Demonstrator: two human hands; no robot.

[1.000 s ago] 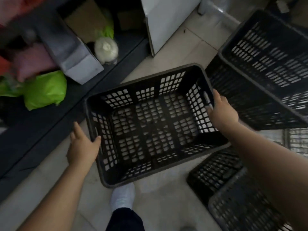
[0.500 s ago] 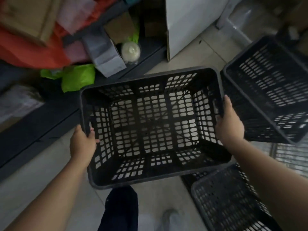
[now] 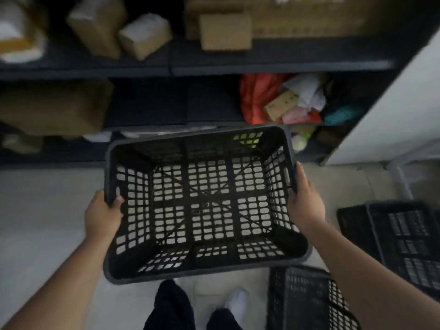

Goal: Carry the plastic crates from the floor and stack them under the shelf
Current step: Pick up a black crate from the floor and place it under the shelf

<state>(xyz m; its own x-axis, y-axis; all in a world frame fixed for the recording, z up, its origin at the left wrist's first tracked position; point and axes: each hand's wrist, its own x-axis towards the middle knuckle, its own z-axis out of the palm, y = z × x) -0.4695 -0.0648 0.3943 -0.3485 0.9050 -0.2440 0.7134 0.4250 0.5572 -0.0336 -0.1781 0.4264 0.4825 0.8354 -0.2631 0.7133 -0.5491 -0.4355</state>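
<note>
A storeroom, by the look of it: a dark metal shelf (image 3: 262, 64) runs along the wall, loaded with cardboard boxes (image 3: 226, 32) and stuffed plastic bags (image 3: 257, 96). Black plastic crates (image 3: 404, 236) sit about on the pale tiled floor (image 3: 42, 210), as in a stock area.

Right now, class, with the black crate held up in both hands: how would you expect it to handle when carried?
Probably light for its size: the black crate is empty and its walls and floor are open lattice. Likely fairly stiff, since its rim looks straight though only the left hand and right hand grip its short sides. It looks unlikely to slip, as the fingers curl over the rim.
</note>
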